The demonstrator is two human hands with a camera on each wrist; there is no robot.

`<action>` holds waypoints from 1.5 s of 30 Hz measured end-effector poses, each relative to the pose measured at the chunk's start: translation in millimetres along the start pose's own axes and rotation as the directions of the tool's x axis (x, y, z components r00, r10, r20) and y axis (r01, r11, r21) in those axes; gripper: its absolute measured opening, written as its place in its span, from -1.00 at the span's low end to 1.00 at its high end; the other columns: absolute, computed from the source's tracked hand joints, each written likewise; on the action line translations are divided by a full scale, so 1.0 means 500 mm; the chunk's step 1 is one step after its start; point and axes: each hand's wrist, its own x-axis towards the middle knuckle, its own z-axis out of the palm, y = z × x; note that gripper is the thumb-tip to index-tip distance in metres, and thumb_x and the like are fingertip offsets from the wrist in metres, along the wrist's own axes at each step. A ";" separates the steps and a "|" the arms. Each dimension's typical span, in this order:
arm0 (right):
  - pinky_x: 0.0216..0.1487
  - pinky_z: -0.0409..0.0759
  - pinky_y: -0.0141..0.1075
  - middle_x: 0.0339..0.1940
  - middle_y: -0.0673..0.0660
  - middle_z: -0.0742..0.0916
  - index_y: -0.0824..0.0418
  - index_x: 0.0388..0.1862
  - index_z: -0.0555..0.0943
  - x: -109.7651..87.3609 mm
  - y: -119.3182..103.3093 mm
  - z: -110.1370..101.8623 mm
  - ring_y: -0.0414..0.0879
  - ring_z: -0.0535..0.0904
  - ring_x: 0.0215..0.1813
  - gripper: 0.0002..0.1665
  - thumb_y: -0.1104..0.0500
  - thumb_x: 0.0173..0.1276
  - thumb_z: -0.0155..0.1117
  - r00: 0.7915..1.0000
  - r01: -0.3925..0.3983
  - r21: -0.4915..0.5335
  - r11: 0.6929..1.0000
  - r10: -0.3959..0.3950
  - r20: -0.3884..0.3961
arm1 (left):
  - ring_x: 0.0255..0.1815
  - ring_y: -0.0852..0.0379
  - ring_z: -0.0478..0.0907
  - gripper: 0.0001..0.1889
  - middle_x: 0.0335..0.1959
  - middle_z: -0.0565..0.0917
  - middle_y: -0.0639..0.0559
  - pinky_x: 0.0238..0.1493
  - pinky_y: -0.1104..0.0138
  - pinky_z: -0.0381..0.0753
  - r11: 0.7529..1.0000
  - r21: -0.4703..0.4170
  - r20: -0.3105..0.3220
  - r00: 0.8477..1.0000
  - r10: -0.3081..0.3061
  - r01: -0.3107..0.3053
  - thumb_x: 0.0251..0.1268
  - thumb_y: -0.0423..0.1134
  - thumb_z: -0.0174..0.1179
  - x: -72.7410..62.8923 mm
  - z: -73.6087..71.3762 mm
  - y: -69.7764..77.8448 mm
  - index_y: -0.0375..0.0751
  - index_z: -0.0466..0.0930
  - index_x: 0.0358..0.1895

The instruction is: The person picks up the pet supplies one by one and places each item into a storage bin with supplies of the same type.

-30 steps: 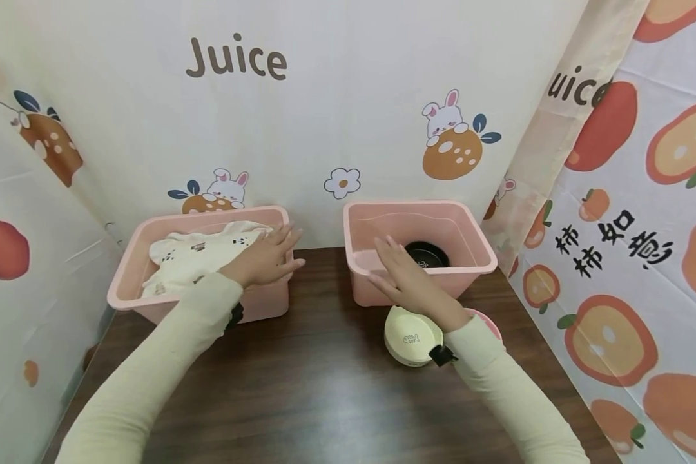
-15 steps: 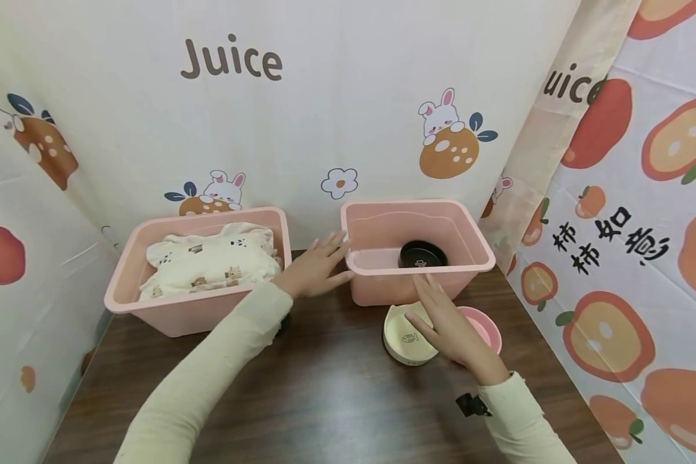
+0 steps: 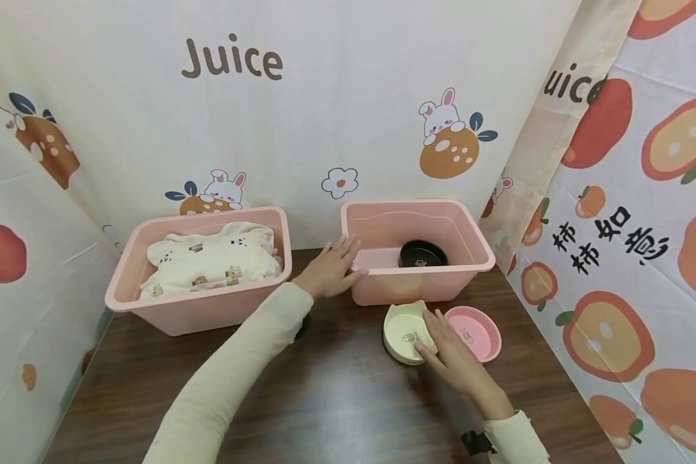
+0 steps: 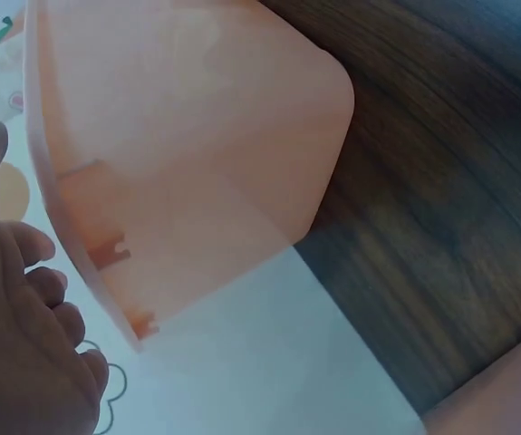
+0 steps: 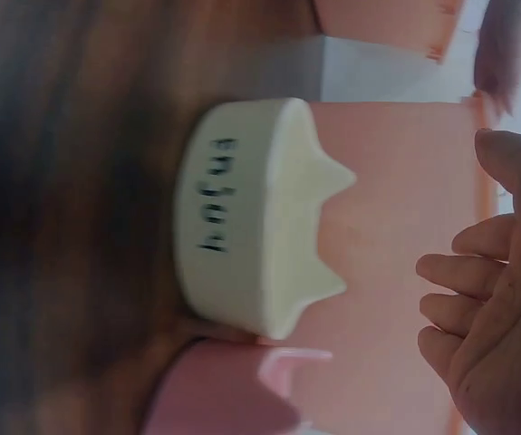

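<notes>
My left hand (image 3: 332, 267) hovers with its fingers extended by the left end of the right pink bin (image 3: 412, 289). Whether it touches the rim, I cannot tell. Over the cream cat-eared bowl (image 3: 403, 332), my right hand (image 3: 455, 361) is held with straight fingers, gripping nothing. Lettering shows on the bowl's side in the right wrist view. Just right of it sits a round pink bowl (image 3: 481, 332), partly behind that hand. Inside the right bin lies a black bowl (image 3: 423, 253). In the left wrist view, fingers (image 4: 79, 322) appear beside the bin's rim.
Left of my left hand stands another pink bin (image 3: 209, 316), with a folded cream cloth (image 3: 209, 258) printed with small animals in it. Both bins back onto a printed curtain (image 3: 301, 116). Brown wooden table (image 3: 336, 412) lies in front.
My left hand has moved right, from the left bin's edge to the right bin's left end. My right hand has drawn back from the right bin to above the bowls. The bowls have stayed put.
</notes>
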 end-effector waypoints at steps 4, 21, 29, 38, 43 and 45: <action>0.36 0.18 0.17 0.40 0.35 0.39 0.40 0.42 0.26 -0.011 0.012 0.027 0.27 0.16 0.47 -0.22 0.02 0.38 0.23 1.000 0.007 -0.009 1.000 -0.007 -0.019 | 0.57 -0.02 -0.26 -0.22 0.57 -0.18 -0.03 0.51 0.05 -0.19 1.000 -0.024 -0.007 1.000 -0.018 0.018 0.48 0.23 -0.28 0.007 0.003 0.004 -0.19 -0.20 0.54; 0.28 0.33 0.16 0.34 0.33 0.47 0.28 0.40 0.34 -0.018 0.032 0.109 0.31 0.32 0.38 -0.18 0.06 0.21 0.40 0.993 0.114 0.020 0.993 -0.114 0.016 | 0.57 -0.05 -0.23 -0.20 0.57 -0.12 -0.15 0.51 0.03 -0.14 0.999 -0.040 -0.032 0.999 -0.021 0.020 0.48 0.22 -0.25 0.015 0.015 0.012 -0.23 -0.22 0.53; 0.23 0.39 0.14 0.27 0.31 0.54 0.26 0.37 0.39 -0.012 0.030 0.124 0.24 0.43 0.30 -0.18 0.04 0.17 0.44 0.987 0.162 -0.048 0.986 -0.162 0.005 | 0.57 -0.03 -0.24 -0.19 0.57 -0.16 -0.12 0.51 0.05 -0.15 0.999 0.028 -0.005 1.000 -0.020 0.020 0.48 0.25 -0.30 0.016 0.017 0.014 -0.26 -0.23 0.53; 0.25 0.38 0.12 0.27 0.30 0.53 0.23 0.38 0.38 -0.011 0.032 0.129 0.22 0.44 0.31 -0.18 0.02 0.17 0.43 0.989 0.149 -0.054 0.987 -0.148 0.025 | 0.57 -0.03 -0.25 -0.19 0.57 -0.20 -0.11 0.51 0.07 -0.14 0.998 0.052 0.001 1.000 -0.030 0.029 0.48 0.25 -0.34 0.022 0.024 0.015 -0.28 -0.23 0.53; 0.26 0.40 0.08 0.26 0.27 0.54 0.25 0.38 0.38 -0.008 0.031 0.127 0.20 0.47 0.28 -0.20 0.05 0.19 0.42 0.990 0.141 -0.033 0.990 -0.140 0.035 | 0.57 -0.06 -0.20 -0.20 0.57 -0.16 -0.14 0.51 0.07 -0.14 0.998 0.043 -0.015 0.999 -0.036 0.037 0.49 0.24 -0.35 0.023 0.027 0.017 -0.30 -0.19 0.52; 0.25 0.41 0.06 0.25 0.26 0.56 0.24 0.37 0.40 -0.005 0.030 0.126 0.18 0.48 0.26 -0.22 0.05 0.20 0.41 0.990 0.134 -0.038 0.990 -0.132 0.044 | 0.57 -0.05 -0.21 -0.21 0.57 -0.16 -0.14 0.51 0.08 -0.15 0.998 0.041 -0.013 0.999 -0.040 0.040 0.50 0.23 -0.35 0.022 0.025 0.018 -0.30 -0.19 0.52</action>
